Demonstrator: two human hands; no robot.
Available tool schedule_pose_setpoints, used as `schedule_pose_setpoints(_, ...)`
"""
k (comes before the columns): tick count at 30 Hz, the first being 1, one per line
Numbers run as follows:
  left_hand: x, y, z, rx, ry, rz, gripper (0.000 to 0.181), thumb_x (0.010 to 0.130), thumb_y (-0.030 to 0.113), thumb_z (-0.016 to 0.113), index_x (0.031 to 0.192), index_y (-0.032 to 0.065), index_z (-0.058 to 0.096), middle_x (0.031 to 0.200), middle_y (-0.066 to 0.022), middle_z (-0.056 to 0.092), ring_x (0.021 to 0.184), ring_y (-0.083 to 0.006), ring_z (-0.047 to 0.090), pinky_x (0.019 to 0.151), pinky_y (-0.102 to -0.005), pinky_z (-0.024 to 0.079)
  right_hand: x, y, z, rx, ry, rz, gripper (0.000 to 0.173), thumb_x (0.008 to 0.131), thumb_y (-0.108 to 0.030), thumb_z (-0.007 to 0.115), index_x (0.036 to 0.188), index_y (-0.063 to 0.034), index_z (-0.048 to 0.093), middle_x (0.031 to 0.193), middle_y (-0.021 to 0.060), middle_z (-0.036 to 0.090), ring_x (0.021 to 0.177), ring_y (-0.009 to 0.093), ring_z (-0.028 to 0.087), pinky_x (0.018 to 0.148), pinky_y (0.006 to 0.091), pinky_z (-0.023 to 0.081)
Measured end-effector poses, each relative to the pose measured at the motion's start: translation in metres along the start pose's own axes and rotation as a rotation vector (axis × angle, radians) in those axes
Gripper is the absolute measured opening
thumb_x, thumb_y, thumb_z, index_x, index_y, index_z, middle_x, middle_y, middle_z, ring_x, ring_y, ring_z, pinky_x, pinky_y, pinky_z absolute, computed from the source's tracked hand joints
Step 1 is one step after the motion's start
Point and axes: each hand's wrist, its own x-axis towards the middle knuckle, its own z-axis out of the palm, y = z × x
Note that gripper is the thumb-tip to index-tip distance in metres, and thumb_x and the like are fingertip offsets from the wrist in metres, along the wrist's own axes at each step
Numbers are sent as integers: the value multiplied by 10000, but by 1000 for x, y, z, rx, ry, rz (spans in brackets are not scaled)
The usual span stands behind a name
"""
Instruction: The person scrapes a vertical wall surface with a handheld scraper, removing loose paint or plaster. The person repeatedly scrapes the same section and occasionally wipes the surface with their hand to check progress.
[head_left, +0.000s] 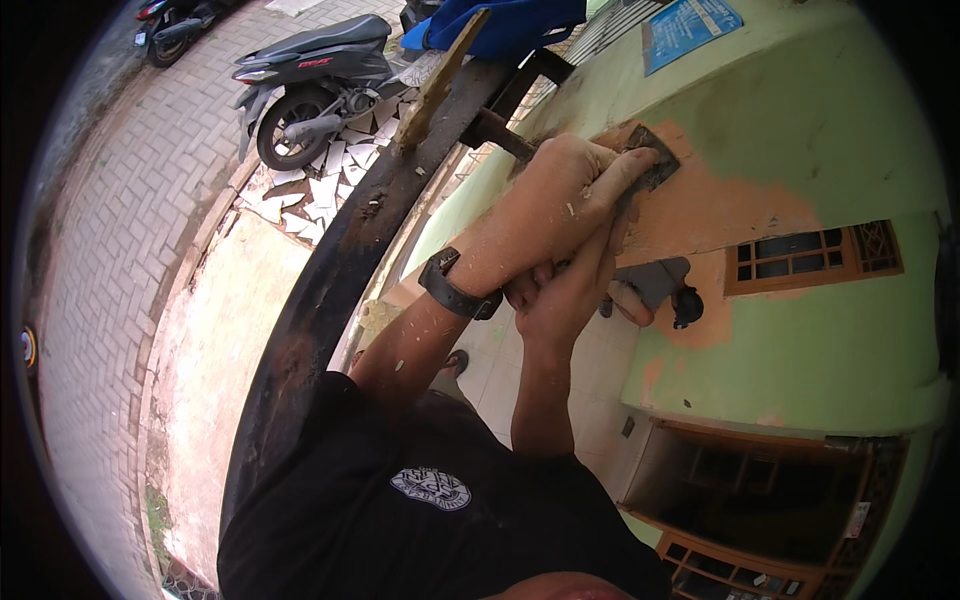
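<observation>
My left hand (570, 187), with a dark strap on its wrist, grips a flat metal scraper (654, 171). Its thumb presses on the blade, which lies against the wall (720, 202), where green paint has come off and an orange layer shows. Just below, my right hand (566, 296) is closed up against the left one around the scraper's lower part. The two hands hide the handle. Pale paint flakes cling to my left hand and forearm.
A dark metal beam (352, 240) runs close along my left, with a jagged wood piece (439, 82) and blue cloth (495, 26) on it. Below, another person (656, 289) bends near the wall by a window (814, 255). A motorcycle (322, 82) stands beside broken tiles (322, 195).
</observation>
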Motion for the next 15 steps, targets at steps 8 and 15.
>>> schedule_pose_setpoints(8, -1, -23, 8, -77, 113, 194, 474, 1007, 305, 558, 775, -97, 657, 527, -204, 494, 453, -228, 399, 507, -394, 430, 6, 9, -1, -26, 45, -37, 545, 1037, -437, 389, 1336, 18, 383, 651, 26, 477, 379, 49, 407, 299, 209, 279)
schedule_pose_setpoints(15, 6, 18, -6, 2, -23, 68, 433, 1011, 269, 544, 833, -99, 685, 600, -166, 617, 511, -202, 531, 588, -350, 497, 10, 6, 1, -121, 74, -194, 534, 1040, -405, 397, 1369, 15, 380, 661, 34, 496, 386, 51, 418, 301, 212, 280)
